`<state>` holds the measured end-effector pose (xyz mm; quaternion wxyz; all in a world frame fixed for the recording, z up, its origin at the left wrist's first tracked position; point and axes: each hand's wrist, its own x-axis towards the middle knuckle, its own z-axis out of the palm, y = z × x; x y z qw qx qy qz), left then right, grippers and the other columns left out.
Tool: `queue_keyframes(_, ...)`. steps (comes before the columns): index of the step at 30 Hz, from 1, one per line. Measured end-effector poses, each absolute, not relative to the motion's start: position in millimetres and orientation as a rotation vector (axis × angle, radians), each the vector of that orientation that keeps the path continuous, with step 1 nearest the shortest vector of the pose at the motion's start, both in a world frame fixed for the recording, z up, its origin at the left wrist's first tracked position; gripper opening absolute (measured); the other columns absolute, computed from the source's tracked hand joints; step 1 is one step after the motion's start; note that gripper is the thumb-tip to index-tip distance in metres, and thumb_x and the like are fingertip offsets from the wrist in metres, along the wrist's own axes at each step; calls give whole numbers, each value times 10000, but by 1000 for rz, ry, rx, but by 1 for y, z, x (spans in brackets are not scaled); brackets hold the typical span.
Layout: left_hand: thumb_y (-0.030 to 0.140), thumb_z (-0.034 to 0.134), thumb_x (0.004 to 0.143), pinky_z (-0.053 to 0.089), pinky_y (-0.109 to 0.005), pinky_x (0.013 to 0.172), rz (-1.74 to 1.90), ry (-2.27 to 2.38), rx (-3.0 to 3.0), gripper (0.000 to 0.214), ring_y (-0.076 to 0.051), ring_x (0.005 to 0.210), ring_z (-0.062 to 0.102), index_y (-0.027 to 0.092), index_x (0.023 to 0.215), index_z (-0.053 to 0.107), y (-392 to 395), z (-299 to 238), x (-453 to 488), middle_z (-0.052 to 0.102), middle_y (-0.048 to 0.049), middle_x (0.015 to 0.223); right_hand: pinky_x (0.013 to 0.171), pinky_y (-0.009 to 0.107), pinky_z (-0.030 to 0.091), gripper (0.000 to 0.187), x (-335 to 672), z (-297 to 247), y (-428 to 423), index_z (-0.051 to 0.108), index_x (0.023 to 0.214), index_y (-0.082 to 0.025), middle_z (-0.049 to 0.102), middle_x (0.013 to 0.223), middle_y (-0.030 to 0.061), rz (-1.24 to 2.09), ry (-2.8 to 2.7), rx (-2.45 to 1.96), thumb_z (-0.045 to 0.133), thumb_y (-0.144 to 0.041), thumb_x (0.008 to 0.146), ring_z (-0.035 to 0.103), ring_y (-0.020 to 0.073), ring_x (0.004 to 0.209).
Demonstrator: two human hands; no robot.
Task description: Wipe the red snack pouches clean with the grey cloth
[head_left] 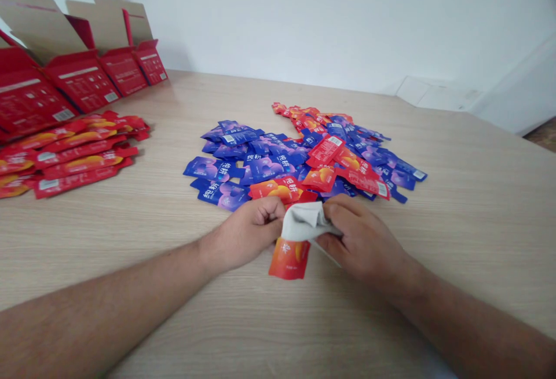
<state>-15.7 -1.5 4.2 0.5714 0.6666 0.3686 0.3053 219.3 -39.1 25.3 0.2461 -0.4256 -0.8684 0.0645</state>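
Note:
My left hand (249, 231) is closed, its thumb and fingers pinching a red-orange sachet (289, 261) at its left edge. The lower end of the sachet hangs below a folded white cloth (304, 221), which covers its upper part. My right hand (362, 240) grips that cloth between thumb and fingers, just right of the sachet. Directly beyond both hands lies a loose heap of blue-purple sachets (269, 164) mixed with red-orange sachets (354, 161).
At the left, several red sachets (82, 161) lie in overlapping rows. Behind them stands a row of red cardboard boxes (82, 82) with raised flaps. The wooden table (473, 193) meets a white wall at the back. A white panel (434, 94) is at the far right.

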Motion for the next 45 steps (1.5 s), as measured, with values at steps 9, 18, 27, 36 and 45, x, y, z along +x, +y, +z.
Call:
queue_keyframes(9,301,621,888,361,-206,554,718,897,1580,218,-92,605,432,173,740,523,-2,7,-15,502,46,673,850,367,510,147,215,25,-44,596,1016,-215,666,1050,66,265,-2524,-974,660,-165,893,611,231,963)
queue_keyframes(18,298,612,894,363,-208,556,726,899,1594,212,-93,605,438,173,746,525,-1,5,-15,506,46,672,804,349,504,135,214,25,-46,591,976,-221,662,1016,50,316,-2573,-915,651,-145,882,608,219,918)
queue_keyframes(27,303,611,897,371,-216,566,733,902,1596,208,-97,616,450,169,756,537,-2,6,-15,532,34,694,823,365,507,118,216,25,-42,578,975,-208,649,1031,76,273,-2452,-1089,659,-182,894,613,236,944)
queue_keyframes(36,276,623,881,355,-215,553,731,889,1583,191,-93,608,443,168,758,524,-2,5,-15,530,39,696,846,374,501,125,219,25,-40,577,997,-195,644,1040,86,174,-2346,-1186,660,-188,903,612,244,960)
queue_keyframes(45,279,607,913,364,-212,557,758,854,1632,214,-89,620,451,161,752,532,-1,2,-17,524,36,713,834,363,498,130,217,25,-42,582,1007,-205,653,1043,71,219,-2440,-1088,665,-189,908,615,240,959)
